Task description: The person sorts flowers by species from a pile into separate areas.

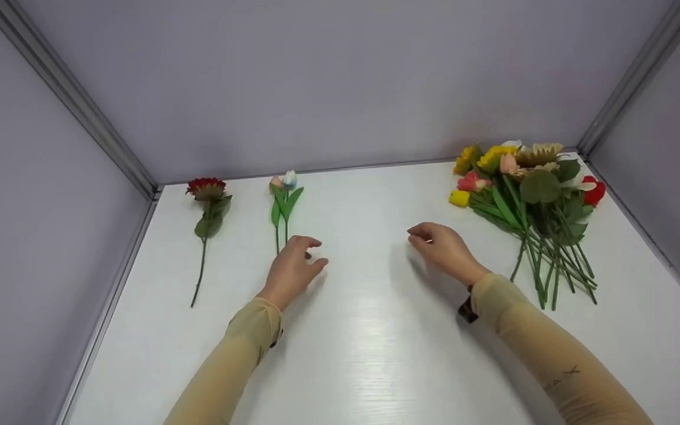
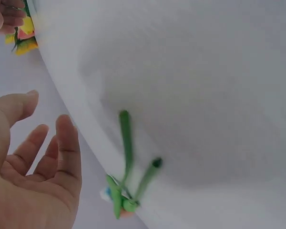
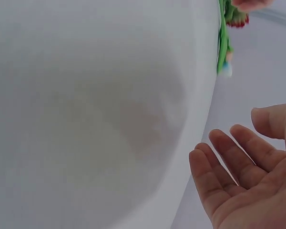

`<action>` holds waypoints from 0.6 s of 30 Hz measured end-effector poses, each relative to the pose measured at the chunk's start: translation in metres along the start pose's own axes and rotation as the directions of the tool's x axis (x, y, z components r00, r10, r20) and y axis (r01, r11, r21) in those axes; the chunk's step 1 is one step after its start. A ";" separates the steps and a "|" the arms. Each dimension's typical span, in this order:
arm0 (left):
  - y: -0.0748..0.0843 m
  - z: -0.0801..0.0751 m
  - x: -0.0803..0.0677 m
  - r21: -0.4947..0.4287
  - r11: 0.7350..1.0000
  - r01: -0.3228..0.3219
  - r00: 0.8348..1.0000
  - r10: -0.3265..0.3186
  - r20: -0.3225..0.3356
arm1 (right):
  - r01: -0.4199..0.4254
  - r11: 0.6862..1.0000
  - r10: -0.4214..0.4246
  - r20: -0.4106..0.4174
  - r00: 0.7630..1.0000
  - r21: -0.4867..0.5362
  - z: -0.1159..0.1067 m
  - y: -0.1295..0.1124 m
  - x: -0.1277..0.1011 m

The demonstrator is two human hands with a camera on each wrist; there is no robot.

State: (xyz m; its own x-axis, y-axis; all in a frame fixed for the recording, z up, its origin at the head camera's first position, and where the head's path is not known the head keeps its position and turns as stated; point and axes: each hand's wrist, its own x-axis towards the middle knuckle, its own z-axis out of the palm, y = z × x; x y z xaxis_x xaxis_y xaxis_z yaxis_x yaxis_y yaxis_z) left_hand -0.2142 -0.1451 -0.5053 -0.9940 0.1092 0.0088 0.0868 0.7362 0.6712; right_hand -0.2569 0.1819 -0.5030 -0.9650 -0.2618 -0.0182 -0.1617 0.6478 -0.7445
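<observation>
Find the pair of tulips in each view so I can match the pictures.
Head: tulips lie left of centre at the table's far edge, stem ends by the left hand.
Left wrist: lower centre, stems pointing up, blooms at the bottom.
Right wrist: top right, a green strip at the table edge.
Shared landmark: the white table.

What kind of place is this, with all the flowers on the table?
It looks like a small recording booth, not a flower shop. Plain grey walls close in a bare white table on three sides. Fake-looking flowers lie sorted: a mixed bunch, a tulip pair and a red flower.
</observation>
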 end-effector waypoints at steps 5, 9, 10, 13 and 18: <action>0.032 0.019 0.000 0.170 0.953 -0.249 0.967 0.237 0.090 | -0.073 0.997 0.070 -0.077 0.995 -0.039 -0.040 0.026 -0.006; 0.060 0.035 -0.001 0.315 0.836 -0.450 0.892 0.406 0.197 | -0.159 0.985 0.150 -0.125 0.981 -0.064 -0.069 0.042 -0.014; 0.067 0.040 -0.002 0.341 0.801 -0.491 0.871 0.437 0.225 | -0.175 0.982 0.165 -0.136 0.977 -0.067 -0.076 0.045 -0.016; 0.087 0.056 -0.004 0.403 0.700 -0.590 0.808 0.506 0.303 | -0.219 0.973 0.206 -0.161 0.965 -0.067 -0.094 0.053 -0.023; 0.115 0.081 -0.008 0.437 0.585 -0.683 0.730 0.563 0.387 | -0.244 0.968 0.226 -0.208 0.952 -0.064 -0.117 0.071 -0.033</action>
State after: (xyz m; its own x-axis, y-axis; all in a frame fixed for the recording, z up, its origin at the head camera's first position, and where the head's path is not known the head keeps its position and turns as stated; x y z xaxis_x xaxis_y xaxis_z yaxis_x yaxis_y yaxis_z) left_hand -0.1912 -0.0070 -0.4884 -0.6511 0.7527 0.0979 0.7588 0.6483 0.0627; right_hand -0.2606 0.3202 -0.4775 -0.9979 0.0460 -0.0466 0.0653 0.7368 -0.6730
